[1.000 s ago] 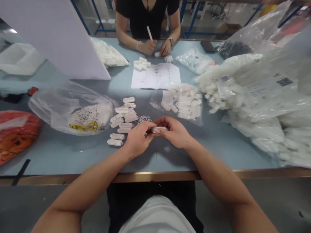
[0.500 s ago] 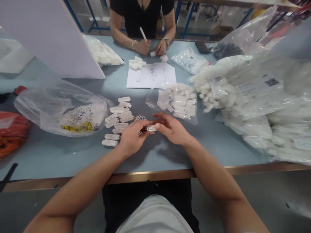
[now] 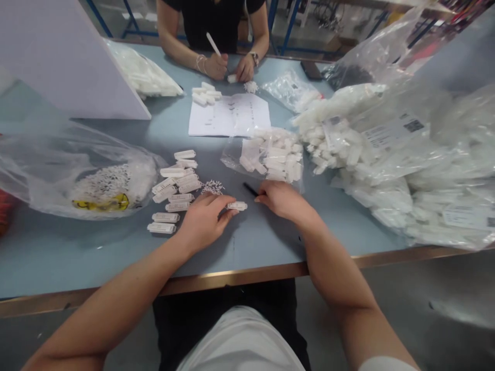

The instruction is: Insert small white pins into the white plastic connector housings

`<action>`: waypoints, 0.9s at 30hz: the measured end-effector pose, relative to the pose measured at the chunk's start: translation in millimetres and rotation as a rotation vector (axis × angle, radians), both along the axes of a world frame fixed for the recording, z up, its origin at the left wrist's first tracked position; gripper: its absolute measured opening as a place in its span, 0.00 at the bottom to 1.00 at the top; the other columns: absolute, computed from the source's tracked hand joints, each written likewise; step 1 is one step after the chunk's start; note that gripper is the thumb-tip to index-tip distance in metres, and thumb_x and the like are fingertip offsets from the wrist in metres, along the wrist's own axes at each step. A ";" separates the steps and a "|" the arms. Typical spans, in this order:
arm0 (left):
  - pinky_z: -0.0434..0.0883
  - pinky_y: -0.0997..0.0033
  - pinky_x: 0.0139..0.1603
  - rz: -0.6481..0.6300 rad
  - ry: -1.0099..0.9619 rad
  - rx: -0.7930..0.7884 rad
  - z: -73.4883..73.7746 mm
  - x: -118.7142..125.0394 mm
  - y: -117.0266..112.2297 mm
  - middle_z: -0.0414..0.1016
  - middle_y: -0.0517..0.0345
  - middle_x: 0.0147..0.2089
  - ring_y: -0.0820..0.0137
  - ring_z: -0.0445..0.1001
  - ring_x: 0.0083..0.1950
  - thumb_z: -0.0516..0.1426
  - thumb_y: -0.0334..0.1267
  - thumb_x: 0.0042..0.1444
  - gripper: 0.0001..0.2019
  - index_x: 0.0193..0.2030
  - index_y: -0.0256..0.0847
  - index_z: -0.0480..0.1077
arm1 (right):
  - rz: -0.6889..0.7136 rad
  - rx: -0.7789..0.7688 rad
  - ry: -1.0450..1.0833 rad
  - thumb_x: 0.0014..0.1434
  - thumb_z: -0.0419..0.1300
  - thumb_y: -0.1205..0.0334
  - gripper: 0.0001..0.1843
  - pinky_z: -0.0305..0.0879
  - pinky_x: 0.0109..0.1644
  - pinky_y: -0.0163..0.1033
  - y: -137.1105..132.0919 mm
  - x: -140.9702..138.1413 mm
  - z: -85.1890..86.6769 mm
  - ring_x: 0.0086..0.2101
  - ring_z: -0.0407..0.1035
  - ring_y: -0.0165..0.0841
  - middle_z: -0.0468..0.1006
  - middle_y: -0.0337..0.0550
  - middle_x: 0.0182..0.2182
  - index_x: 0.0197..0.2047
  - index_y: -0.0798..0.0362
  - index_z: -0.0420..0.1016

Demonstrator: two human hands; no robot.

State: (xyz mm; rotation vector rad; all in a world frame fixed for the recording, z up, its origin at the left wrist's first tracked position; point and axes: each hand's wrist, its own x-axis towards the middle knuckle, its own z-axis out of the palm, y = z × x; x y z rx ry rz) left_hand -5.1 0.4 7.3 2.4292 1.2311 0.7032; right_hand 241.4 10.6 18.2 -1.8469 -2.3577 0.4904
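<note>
Pinched between the thumb and fingers of my left hand [image 3: 204,219] is a small white plastic housing [image 3: 237,206] with printing on its face. To its right, my right hand [image 3: 280,199] is closed on a slim black pen-like tool [image 3: 250,189], whose end points up and left. Just left of my left hand lie several similar printed housings [image 3: 165,217], some stacked on each other. A little heap of tiny white parts [image 3: 213,187] is beyond my left fingers.
Left of the housings lies a clear bag [image 3: 112,180] of tiny parts. Ahead are a bag of white housings [image 3: 280,157] and a paper sheet [image 3: 251,111]. Large filled bags [image 3: 386,170] crowd the right. Across the table a person [image 3: 216,64] holds a white pen.
My right hand has left the housing and now grips the black tool on the table. My left hand still holds the housing. The whole view has shifted slightly.
</note>
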 end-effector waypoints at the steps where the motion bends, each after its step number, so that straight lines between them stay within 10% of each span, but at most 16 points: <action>1: 0.74 0.59 0.51 -0.020 0.024 0.016 -2.3 0.1 -0.1 0.83 0.50 0.43 0.58 0.78 0.46 0.58 0.43 0.65 0.11 0.47 0.42 0.78 | 0.019 0.007 0.006 0.62 0.64 0.63 0.06 0.58 0.32 0.38 0.2 -1.1 0.1 0.32 0.73 0.37 0.81 0.47 0.33 0.32 0.51 0.75; 14: 0.71 0.49 0.56 -0.042 0.237 -0.027 -6.5 -1.3 4.4 0.81 0.48 0.43 0.52 0.74 0.52 0.62 0.45 0.62 0.11 0.45 0.42 0.78 | -0.219 -0.323 1.145 0.56 0.66 0.58 0.15 0.75 0.32 0.39 -8.9 -11.8 8.7 0.25 0.75 0.31 0.77 0.35 0.27 0.45 0.52 0.72; 20: 0.71 0.48 0.55 -0.028 0.261 -0.038 -3.7 -0.5 3.7 0.79 0.46 0.46 0.49 0.72 0.54 0.65 0.47 0.59 0.16 0.49 0.40 0.78 | -0.120 -0.247 1.077 0.60 0.65 0.45 0.17 0.73 0.35 0.38 -8.1 -16.9 -1.4 0.28 0.75 0.31 0.80 0.40 0.30 0.40 0.52 0.81; 27: 0.71 0.50 0.54 -0.034 0.263 -0.014 -5.6 0.2 3.4 0.77 0.47 0.43 0.52 0.72 0.51 0.62 0.47 0.62 0.12 0.44 0.40 0.79 | -0.060 -0.022 0.860 0.61 0.64 0.54 0.09 0.69 0.36 0.36 -16.2 -32.8 -6.6 0.32 0.74 0.31 0.81 0.40 0.33 0.38 0.50 0.79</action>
